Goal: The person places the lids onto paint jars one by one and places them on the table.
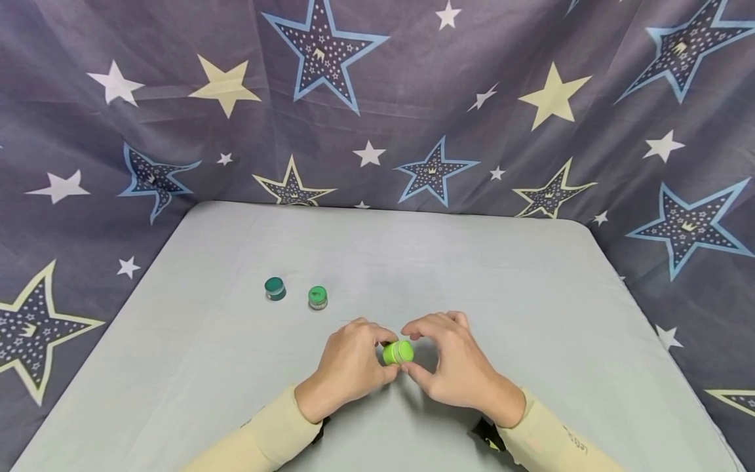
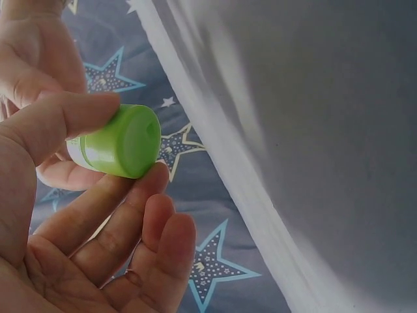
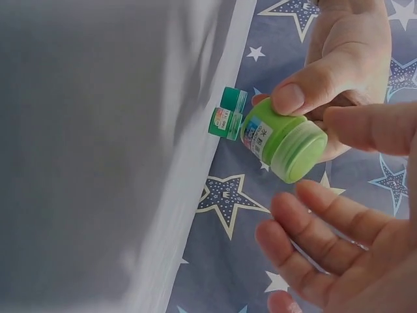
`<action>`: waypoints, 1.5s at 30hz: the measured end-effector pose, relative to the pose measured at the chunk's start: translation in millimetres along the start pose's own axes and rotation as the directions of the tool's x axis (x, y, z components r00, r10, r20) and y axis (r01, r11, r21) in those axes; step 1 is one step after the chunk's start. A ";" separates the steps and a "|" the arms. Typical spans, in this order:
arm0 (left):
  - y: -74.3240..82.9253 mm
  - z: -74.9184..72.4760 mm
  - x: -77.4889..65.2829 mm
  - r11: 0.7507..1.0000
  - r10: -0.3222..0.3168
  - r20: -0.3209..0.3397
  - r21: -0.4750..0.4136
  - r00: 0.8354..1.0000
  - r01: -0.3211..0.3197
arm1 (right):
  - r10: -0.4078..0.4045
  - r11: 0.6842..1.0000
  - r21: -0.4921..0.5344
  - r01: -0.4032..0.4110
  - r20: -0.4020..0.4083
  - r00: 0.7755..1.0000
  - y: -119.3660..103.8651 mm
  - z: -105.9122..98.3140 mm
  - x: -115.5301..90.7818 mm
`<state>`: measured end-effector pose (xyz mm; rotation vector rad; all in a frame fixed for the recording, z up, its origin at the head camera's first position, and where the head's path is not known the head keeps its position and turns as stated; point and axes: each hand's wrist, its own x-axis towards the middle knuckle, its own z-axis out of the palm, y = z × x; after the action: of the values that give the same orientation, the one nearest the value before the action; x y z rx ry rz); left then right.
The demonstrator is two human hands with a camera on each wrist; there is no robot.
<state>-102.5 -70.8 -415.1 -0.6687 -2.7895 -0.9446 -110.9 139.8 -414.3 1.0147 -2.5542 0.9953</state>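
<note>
My left hand [image 1: 352, 362] pinches a small lime-green paint jar [image 1: 398, 353] between thumb and fingers, above the table. The jar lies tilted on its side, one end turned toward my right hand [image 1: 453, 364]. In the right wrist view, the jar [image 3: 277, 140] shows a printed label and a paler band near that end. My right thumb is close by the band; whether it touches is unclear. The other right fingers [image 3: 326, 228] are spread and apart from the jar. From the left wrist view, the smooth green end of the jar [image 2: 140, 141] faces the camera.
On the white-covered table [image 1: 501, 282], a dark green jar [image 1: 274, 288] and a mid-green jar [image 1: 318, 297] stand to the left, beyond my left hand. A star-patterned dark cloth [image 1: 377, 118] hangs behind the table and along its sides.
</note>
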 end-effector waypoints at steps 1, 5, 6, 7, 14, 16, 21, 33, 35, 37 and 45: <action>0.0 -0.1 -0.1 1.000 0.000 -0.002 0.000 1.000 0.000 | -0.005 1.000 0.008 0.005 0.003 1.000 -0.1 0.0 0.2; 0.0 -0.3 -0.1 1.000 0.009 -0.010 0.001 1.000 -0.008 | -0.014 1.000 0.020 0.014 0.010 1.000 -0.6 0.4 0.4; 0.0 -0.4 -0.2 1.000 0.010 -0.011 0.001 1.000 -0.010 | -0.014 1.000 0.021 0.013 0.011 1.000 -0.5 0.8 0.2; 0.1 -0.5 -0.2 1.000 0.011 -0.012 0.001 1.000 -0.011 | -0.012 1.000 0.022 0.012 0.013 1.000 -0.5 0.9 0.1; 0.5 -0.7 -0.2 1.000 0.011 -0.013 -0.003 1.000 -0.011 | -0.004 1.000 0.024 0.004 0.007 1.000 -1.1 1.7 0.2; 0.6 -0.7 -0.2 1.000 0.010 -0.014 -0.003 1.000 -0.010 | -0.003 1.000 0.020 0.003 0.000 1.000 -1.3 2.0 0.1; 0.4 -0.5 -0.3 1.000 0.009 -0.017 0.001 1.000 -0.009 | 0.011 1.000 0.010 -0.011 -0.004 1.000 -1.6 3.3 0.0; 0.5 -1.0 0.2 1.000 0.003 -0.012 -0.005 1.000 -0.003 | 0.036 0.998 -0.042 -0.037 -0.032 0.999 -1.0 4.4 0.5; 0.9 -1.2 0.3 1.000 0.001 -0.009 -0.009 1.000 -0.001 | 0.038 0.998 -0.053 -0.040 -0.042 0.998 -0.5 4.6 0.4; 1.3 -1.4 0.5 1.000 0.000 -0.009 -0.011 1.000 0.000 | 0.042 0.997 -0.061 -0.045 -0.049 0.998 -0.1 4.8 0.4; 2.8 -1.4 0.1 1.000 0.000 -0.015 -0.004 1.000 0.000 | 0.059 0.994 -0.084 -0.064 -0.060 0.996 0.1 6.5 0.6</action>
<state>-101.4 -69.6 -412.4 -0.6599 -2.7756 -0.9516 -111.2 135.2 -418.9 0.8774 -2.5715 0.9068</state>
